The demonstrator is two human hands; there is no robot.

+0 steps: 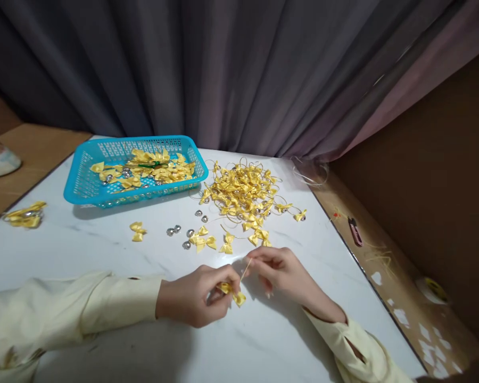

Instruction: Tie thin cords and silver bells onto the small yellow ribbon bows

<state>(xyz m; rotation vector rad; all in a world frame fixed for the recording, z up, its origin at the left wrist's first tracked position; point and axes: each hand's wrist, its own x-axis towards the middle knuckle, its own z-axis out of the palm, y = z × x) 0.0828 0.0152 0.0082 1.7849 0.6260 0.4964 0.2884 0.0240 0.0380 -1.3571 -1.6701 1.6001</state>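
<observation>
Over the front of the white marbled tabletop, my left hand is closed around a yellow satin bow, whose loops stick out between the fingers. A thin gold cord runs up from the bow to my right hand, which pinches its end between thumb and fingertips. Just beyond both hands lie loose yellow bows and small silver heart beads. Behind them is a heap of yellow bows on looped cords, with silver beads among them.
At the back left stands a blue plastic basket holding more bows and beads. A small bundle of bows lies at far left. To the right, a pink cutter, a tape roll and paper scraps rest on brown board. A grey curtain hangs behind.
</observation>
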